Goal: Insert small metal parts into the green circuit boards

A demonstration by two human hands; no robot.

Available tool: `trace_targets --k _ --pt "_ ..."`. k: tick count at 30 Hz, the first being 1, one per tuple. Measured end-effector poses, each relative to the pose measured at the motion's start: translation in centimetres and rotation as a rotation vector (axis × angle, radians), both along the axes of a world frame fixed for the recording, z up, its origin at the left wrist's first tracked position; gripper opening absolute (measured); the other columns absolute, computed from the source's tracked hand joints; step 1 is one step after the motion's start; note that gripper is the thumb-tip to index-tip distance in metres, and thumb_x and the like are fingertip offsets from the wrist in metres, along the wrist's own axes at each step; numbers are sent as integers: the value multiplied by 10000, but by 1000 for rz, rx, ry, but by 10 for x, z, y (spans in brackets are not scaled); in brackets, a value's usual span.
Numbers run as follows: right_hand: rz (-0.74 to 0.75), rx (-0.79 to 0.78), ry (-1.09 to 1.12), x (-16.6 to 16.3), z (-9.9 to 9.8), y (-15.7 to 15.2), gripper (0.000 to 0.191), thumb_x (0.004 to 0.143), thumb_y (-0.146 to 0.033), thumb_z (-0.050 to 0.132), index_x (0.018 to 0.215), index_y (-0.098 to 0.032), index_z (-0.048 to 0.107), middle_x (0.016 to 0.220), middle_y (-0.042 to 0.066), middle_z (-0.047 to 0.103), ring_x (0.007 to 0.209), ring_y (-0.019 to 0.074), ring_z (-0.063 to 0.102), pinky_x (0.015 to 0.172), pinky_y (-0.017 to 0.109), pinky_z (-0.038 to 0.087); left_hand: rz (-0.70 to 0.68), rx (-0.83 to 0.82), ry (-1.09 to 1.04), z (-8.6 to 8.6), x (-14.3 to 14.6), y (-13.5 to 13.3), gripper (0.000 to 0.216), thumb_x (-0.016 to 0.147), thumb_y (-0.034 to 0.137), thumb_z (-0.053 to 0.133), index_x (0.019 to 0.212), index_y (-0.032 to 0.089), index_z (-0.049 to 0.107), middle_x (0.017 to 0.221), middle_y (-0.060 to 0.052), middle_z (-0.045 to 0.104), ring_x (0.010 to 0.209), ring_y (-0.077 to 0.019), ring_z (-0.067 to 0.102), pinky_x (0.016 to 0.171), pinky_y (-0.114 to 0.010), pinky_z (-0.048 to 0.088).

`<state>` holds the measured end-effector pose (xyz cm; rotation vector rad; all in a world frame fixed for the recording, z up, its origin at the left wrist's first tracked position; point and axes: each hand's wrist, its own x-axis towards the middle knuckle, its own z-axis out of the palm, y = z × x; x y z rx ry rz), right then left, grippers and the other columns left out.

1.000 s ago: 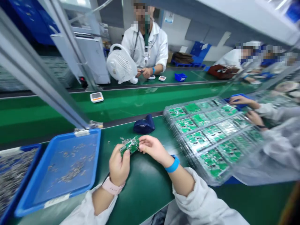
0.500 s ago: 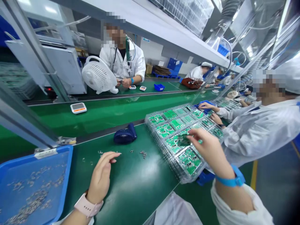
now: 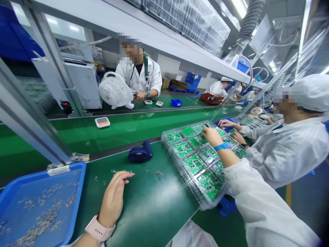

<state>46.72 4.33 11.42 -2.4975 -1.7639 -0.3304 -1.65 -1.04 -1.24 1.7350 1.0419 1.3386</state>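
Observation:
My right hand point(image 3: 212, 137) reaches over the far part of a clear plastic tray point(image 3: 183, 173) divided into compartments. Its fingers are closed on the edge of a green circuit board point(image 3: 199, 140), low over the compartments; whether the board touches the tray I cannot tell. More green circuit boards point(image 3: 209, 183) lie in the compartments. My left hand point(image 3: 113, 197), with a pink watch band on the wrist, rests near the green tabletop, holding nothing, its fingers stretched out. Close to its fingertips lie small metal pieces point(image 3: 158, 175) in little groups.
A blue tray point(image 3: 81, 192) with many small metal parts stands at left. A dark blue handheld fan point(image 3: 140, 153) lies behind my left hand. A co-worker point(image 3: 285, 147) sits at right, hands beside the clear tray. Across the green divider another person stands behind a white fan point(image 3: 116, 90).
My right hand has moved away from me, from the nearer boards to the far compartments, carrying the circuit board. My left hand stays almost in place. The view has shifted slightly.

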Motion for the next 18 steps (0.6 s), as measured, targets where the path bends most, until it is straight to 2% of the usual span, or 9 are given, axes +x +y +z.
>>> trace_targets --k 5,8,12,15,18 --pt "-7 -49 27 -3 -11 2 302 868 -239 568 1137 -169 685 1128 148 689 975 230 644 801 280 432 -8 -24 5 -4 -1 1 394 988 398 347 997 206 691 1071 -88 634 886 -202 588 768 -333 529" --pt "-11 -112 86 -8 -19 3 234 876 -316 575 994 -186 729 962 107 729 877 211 662 739 258 434 -18 -29 1 -5 -1 1 380 990 387 351 1001 216 690 1081 -82 628 906 -199 587 780 -325 522" --pt "-21 -174 163 -17 -31 4 246 833 -406 644 809 -175 727 747 82 714 718 201 653 643 257 413 -21 -21 -12 -5 0 0 370 989 380 358 1001 223 693 1077 -77 632 921 -203 589 783 -323 521" --pt "-48 -146 196 -22 -33 4 195 790 -358 691 776 -164 702 731 79 706 690 196 644 614 256 398 -24 -11 -18 -5 0 0 372 988 379 357 994 224 695 1071 -76 634 927 -206 592 780 -322 522" --pt "-68 -75 228 -28 -24 -1 158 789 -313 683 830 -160 678 793 68 714 717 180 649 609 240 397 -21 1 -18 -5 0 1 365 988 370 359 995 224 693 1070 -75 630 911 -201 591 774 -320 517"
